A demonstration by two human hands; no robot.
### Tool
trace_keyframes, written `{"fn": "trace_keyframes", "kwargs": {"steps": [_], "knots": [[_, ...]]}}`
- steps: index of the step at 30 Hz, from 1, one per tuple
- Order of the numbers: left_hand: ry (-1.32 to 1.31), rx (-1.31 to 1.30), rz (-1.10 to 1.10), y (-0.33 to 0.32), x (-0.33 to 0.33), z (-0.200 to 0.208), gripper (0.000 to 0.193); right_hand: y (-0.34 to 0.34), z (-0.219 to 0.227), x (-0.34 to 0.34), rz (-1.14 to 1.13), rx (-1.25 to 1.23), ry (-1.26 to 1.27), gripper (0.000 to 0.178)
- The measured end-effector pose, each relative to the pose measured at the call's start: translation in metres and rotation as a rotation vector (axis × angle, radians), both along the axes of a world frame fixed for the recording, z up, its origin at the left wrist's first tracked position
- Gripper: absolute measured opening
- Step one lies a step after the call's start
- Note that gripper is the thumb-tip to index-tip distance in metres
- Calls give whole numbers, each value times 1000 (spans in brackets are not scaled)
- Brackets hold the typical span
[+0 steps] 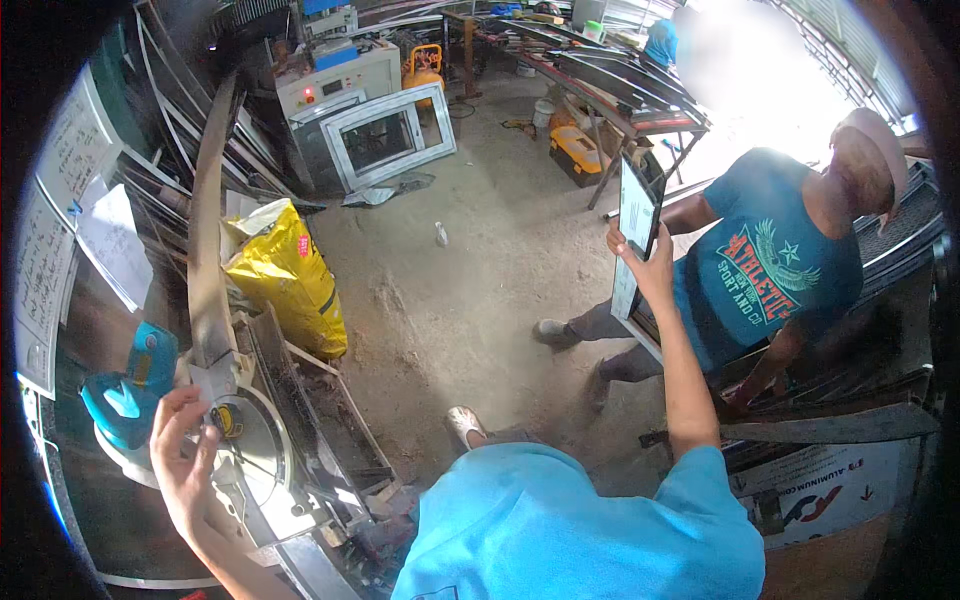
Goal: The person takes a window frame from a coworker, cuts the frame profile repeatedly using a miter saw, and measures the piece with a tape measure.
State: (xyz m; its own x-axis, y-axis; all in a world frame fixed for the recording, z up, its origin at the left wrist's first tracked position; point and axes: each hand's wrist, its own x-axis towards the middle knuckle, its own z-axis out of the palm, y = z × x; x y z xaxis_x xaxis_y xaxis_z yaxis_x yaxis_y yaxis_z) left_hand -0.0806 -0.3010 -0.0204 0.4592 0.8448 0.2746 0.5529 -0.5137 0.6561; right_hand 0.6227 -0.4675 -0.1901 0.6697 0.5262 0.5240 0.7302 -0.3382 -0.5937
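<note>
My right hand [645, 258] is stretched out ahead, its fingers and thumb closed on the edge of an upright flat panel [636, 205]. The panel has a dark edge and a pale, glossy face; I cannot make out its exact kind. My left hand [185, 440] is raised beside a teal power saw [125, 400] with a round metal base. Its fingers are bent and apart, and nothing shows between them. Close to those fingertips is a small yellow-and-black part [228, 420] on the saw.
A co-worker in a dark teal shirt [765, 250] stands at right, beside the panel. A yellow sack [290, 275] leans near the saw. White window frames [390, 135] rest against a machine [340, 80]. Farther off are a toolbox [576, 152] and a rack of metal profiles [620, 85].
</note>
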Motion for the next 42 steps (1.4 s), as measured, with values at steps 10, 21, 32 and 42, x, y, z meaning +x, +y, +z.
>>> {"fn": "trace_keyframes", "kwargs": {"steps": [10, 21, 32, 42], "knots": [[9, -147, -128, -6, 21, -18, 39, 23, 9, 39, 143, 90, 264, 70], [60, -130, -302, 1, 48, -31, 38, 1, 51, -12, 222, 210, 215, 67], [-8, -168, -432, -7, 105, -19, 40, -17, 80, -10, 206, 236, 83, 95], [5, -174, -476, -23, 140, -21, 43, -22, 112, -28, 294, 337, 45, 76]]}}
